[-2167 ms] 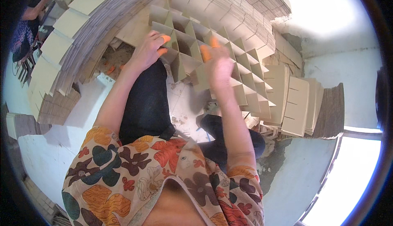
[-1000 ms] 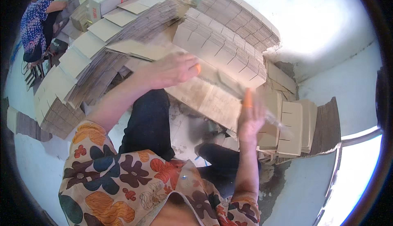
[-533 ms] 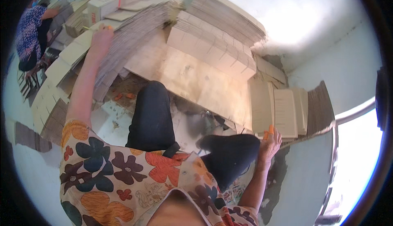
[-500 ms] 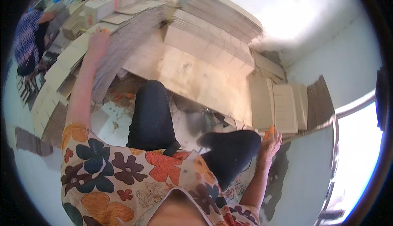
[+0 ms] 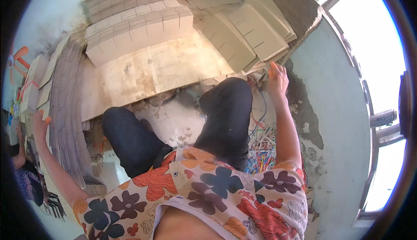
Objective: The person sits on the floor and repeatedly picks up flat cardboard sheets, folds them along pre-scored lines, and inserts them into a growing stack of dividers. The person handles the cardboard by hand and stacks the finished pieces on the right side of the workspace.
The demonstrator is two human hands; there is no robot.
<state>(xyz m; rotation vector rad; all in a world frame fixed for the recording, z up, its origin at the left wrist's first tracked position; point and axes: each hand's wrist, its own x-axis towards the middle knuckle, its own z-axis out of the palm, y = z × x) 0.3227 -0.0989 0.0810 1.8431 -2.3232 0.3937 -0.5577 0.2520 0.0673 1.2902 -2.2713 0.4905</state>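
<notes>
My left hand (image 5: pixel 41 125) is at the far left, beside the outer edge of a long row of grey-brown cardboard sheets (image 5: pixel 65 105). Its thumb, in an orange finger cover, stands apart from the fingers, and I see nothing held in it. My right hand (image 5: pixel 278 81) is at the near corner of the slotted cardboard sheets (image 5: pixel 256 31) on the right. Its fingers are bent together at the sheets' edge, an orange cover showing on a fingertip; how many sheets they pinch is hidden.
A wooden board (image 5: pixel 143 70) lies ahead, bearing a row of upright slotted cardboard (image 5: pixel 143 35). Tangled coloured strips (image 5: pixel 263 148) lie below my right forearm. An orange fan (image 5: pixel 18 59) and another person's arm (image 5: pixel 19 157) are at the far left. A bright window (image 5: pixel 369 31) is right.
The view has swung to the right, so the stacks shift left and more of the right wall shows. My right hand remains at the right-hand sheets, my left hand at the left-hand row.
</notes>
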